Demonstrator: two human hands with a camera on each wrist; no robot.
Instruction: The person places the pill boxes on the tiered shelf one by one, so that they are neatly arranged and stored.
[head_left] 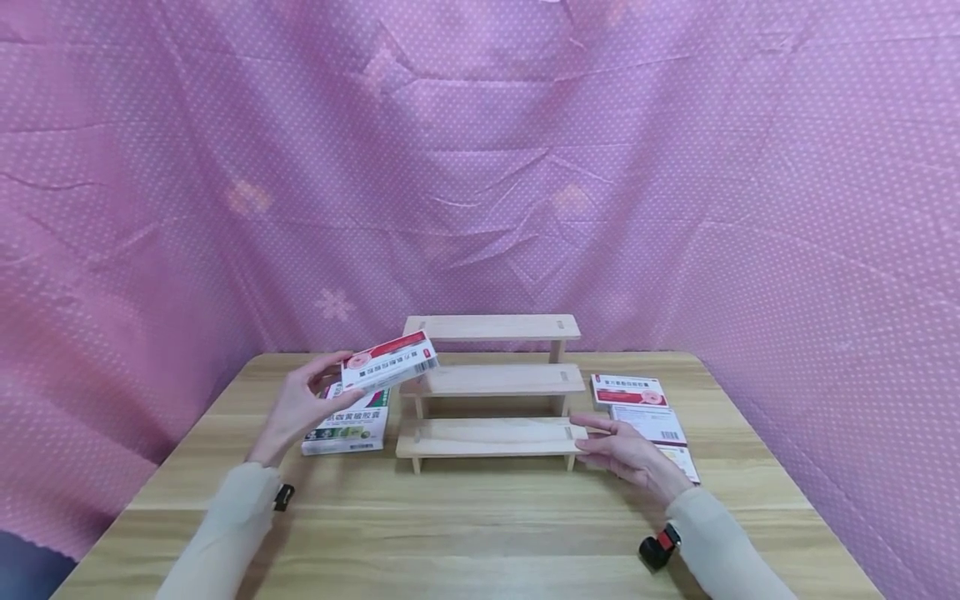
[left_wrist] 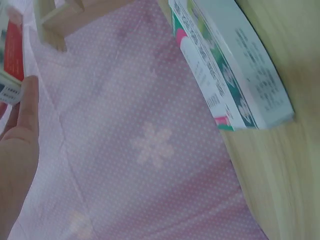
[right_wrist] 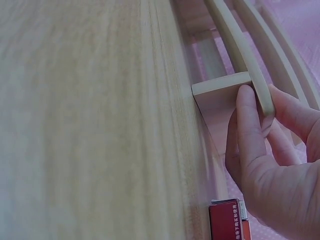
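My left hand (head_left: 300, 410) pinches a white and red medicine box (head_left: 390, 360) by its left end, raised and tilted, overlapping the left end of the middle shelf in the head view. Below it, white and green medicine boxes (head_left: 347, 433) lie on the table. A three-tier wooden step rack (head_left: 491, 437) stands in the middle. The right hand (head_left: 626, 454) grips the right end of its lowest shelf. In the right wrist view the thumb lies over the shelf board (right_wrist: 267, 102) and the fingers lie under it, against the upright support (right_wrist: 220, 85).
Right of the rack lie a white and red medicine box (head_left: 630, 392) and more flat boxes (head_left: 652, 423) in a column. A pink dotted curtain (head_left: 480, 167) hangs behind and beside the wooden table (head_left: 450, 542). Small black devices (head_left: 655, 552) sit at the wrists.
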